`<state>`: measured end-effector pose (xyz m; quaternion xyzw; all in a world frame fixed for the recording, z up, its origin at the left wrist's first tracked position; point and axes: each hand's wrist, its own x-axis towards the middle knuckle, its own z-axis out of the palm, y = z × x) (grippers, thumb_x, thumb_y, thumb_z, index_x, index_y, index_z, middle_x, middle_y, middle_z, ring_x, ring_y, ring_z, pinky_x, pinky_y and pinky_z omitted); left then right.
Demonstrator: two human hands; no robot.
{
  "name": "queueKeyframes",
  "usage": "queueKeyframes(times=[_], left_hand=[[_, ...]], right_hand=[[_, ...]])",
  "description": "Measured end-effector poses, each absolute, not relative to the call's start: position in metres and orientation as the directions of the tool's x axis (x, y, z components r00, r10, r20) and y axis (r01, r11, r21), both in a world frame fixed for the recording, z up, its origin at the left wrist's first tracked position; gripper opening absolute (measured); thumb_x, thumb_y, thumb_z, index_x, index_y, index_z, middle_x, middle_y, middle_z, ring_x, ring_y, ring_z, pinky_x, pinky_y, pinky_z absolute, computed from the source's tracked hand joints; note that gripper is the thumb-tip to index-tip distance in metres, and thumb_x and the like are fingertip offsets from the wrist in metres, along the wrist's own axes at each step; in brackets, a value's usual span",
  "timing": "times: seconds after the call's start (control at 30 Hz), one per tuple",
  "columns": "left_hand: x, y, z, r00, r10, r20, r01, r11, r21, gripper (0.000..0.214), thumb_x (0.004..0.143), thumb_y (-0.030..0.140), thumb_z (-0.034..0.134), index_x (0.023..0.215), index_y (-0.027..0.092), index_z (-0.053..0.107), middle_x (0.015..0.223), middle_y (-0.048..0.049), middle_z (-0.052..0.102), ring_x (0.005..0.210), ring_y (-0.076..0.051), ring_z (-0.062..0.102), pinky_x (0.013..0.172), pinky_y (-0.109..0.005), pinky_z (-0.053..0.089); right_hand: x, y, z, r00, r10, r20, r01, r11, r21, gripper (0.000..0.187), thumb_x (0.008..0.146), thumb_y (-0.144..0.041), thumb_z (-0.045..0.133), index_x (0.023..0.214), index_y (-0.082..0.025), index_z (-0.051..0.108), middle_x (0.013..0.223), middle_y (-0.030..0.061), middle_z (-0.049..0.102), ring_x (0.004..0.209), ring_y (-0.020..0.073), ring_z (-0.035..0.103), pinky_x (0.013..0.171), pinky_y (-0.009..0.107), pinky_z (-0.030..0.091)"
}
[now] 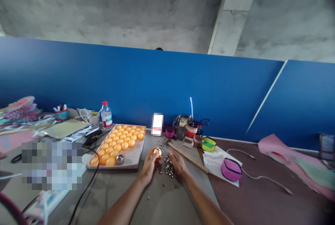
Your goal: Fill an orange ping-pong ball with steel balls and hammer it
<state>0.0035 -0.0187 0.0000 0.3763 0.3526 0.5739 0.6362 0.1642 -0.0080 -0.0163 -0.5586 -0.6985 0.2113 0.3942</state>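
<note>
While the left hand (pixel 149 163) cups an orange ball (pixel 157 151) (likely light, dentable; best cradled at its sides), the right hand (pixel 179 164) curls beside shiny metallic pieces (pixel 168 166), grip indeterminable.

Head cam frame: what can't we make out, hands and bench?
All in the head view:
- Orange ball: its underside, hidden by the left hand.
- Right hand: whether it pinches a piece; too small to tell.
- Metal pieces: exact shapes and count; tiny, heaped.
- White item before the blue partition: details, pixelated.
- Patch at left: contents, pixelated.
- Dark red tube: far end, cut off by the frame edge.
</note>
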Motion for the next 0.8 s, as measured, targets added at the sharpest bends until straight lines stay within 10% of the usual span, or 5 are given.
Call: queueKeyframes(times=[0.4,0.8], left_hand=[[0.009,-0.021,0.007,0.061,0.998,0.035,-0.388,-0.008,0.921,0.04,0.068,0.045,0.066,0.097,0.019,0.061,0.064,0.0008,0.059,0.051,-0.012,0.051,0.045,-0.021,0.034],[0.002,-0.006,0.0,-0.062,0.995,0.074,-0.287,-0.089,0.954,0.038,0.072,0.047,0.061,0.098,0.019,0.061,0.064,0.0012,0.057,0.054,-0.012,0.05,0.056,-0.024,0.042]], right_hand=[[0.14,-0.035,-0.02,-0.147,0.949,0.279,0.907,0.242,-0.345,0.055,0.081,-0.039,0.051,0.13,-0.016,0.046,0.135,0.0138,0.045,0.129,0.0268,0.036,0.107,0.041,0.028],[0.147,-0.028,-0.02,-0.133,0.963,0.234,0.871,0.227,-0.436,0.04,0.081,-0.032,0.049,0.119,-0.019,0.057,0.134,0.0099,0.047,0.127,0.0254,0.038,0.105,0.04,0.032]])
